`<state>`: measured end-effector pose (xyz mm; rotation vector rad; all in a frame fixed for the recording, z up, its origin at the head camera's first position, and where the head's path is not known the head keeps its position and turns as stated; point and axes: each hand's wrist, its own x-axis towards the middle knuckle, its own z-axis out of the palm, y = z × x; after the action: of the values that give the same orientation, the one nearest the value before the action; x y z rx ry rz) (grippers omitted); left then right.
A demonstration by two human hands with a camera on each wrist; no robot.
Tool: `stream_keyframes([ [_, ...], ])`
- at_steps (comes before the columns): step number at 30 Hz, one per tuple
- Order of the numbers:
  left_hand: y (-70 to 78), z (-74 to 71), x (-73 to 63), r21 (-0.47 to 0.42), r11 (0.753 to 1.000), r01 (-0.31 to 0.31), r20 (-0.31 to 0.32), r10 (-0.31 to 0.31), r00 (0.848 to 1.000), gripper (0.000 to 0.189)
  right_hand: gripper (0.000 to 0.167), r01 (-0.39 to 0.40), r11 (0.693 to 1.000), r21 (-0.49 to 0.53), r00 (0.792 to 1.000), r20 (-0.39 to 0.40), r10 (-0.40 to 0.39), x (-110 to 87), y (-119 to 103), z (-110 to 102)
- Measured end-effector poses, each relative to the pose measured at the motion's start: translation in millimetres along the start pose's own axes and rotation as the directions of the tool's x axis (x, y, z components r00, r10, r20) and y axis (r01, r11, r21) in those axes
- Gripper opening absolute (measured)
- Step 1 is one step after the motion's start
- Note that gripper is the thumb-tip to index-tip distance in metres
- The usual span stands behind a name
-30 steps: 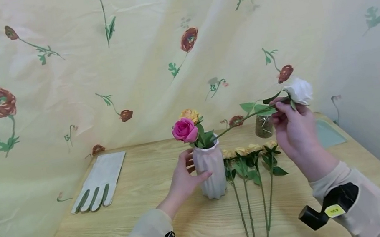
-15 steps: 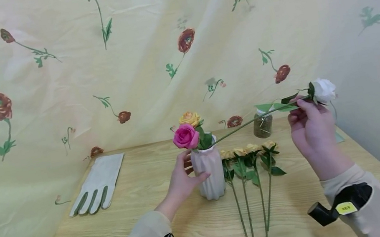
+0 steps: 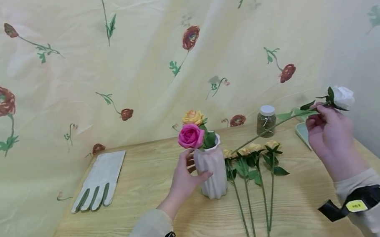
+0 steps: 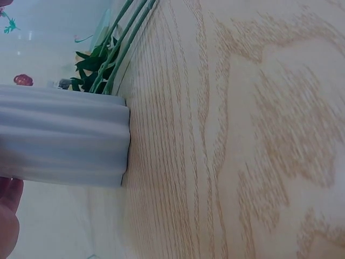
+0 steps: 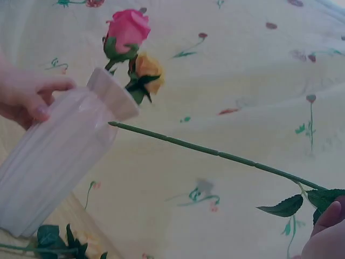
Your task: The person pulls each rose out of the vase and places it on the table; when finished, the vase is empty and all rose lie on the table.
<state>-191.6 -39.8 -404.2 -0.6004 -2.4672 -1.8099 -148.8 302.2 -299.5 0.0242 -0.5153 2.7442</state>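
A white fluted vase (image 3: 212, 174) stands on the table, holding a pink rose (image 3: 191, 136) and a yellow rose (image 3: 193, 117). My left hand (image 3: 184, 181) grips the vase from its left side, thumb across the front. Off to the right, my right hand (image 3: 332, 131) pinches a white rose (image 3: 343, 97) just below its bloom. In the right wrist view the bare end of its green stem (image 5: 215, 153) points at the vase and appears outside the rim. Several pale yellow roses (image 3: 252, 149) lie side by side to the right of the vase, stems toward me.
Behind the lying roses stands a glass jar (image 3: 265, 122) with a white lid. A light glove (image 3: 103, 178) lies at the table's back left. Partly behind my right hand is a pale green flat item (image 3: 303, 132). A floral cloth (image 3: 149, 58) hangs behind the table.
My right hand has moved right and slightly down, drawing the white rose's stem out of the vase mouth. My left hand has stayed on the vase.
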Motion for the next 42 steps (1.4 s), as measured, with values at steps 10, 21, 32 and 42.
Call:
stream_keyframes([
  [10,1.7,-1.0,0.0,0.011,1.000,-0.004,0.005,0.004,1.000,0.078,0.005,-0.060,0.980,-0.188,0.998,-0.045,0.053,6.7,9,-36],
  [21,1.7,-1.4,-0.2,0.007,1.000,-0.010,0.009,0.010,1.000,0.078,0.006,-0.192,0.845,-0.500,0.981,-0.129,0.147,11.6,13,-68],
  [32,1.9,-1.2,-0.3,-0.002,1.000,-0.003,0.011,0.003,1.000,0.079,0.025,-0.275,0.559,-0.782,0.960,-0.191,0.205,18.7,14,-97],
  [42,-0.5,-0.5,0.2,0.006,1.000,-0.009,0.006,0.009,1.000,0.079,0.019,-0.255,0.320,-0.913,0.961,-0.203,0.187,21.9,29,-122],
])
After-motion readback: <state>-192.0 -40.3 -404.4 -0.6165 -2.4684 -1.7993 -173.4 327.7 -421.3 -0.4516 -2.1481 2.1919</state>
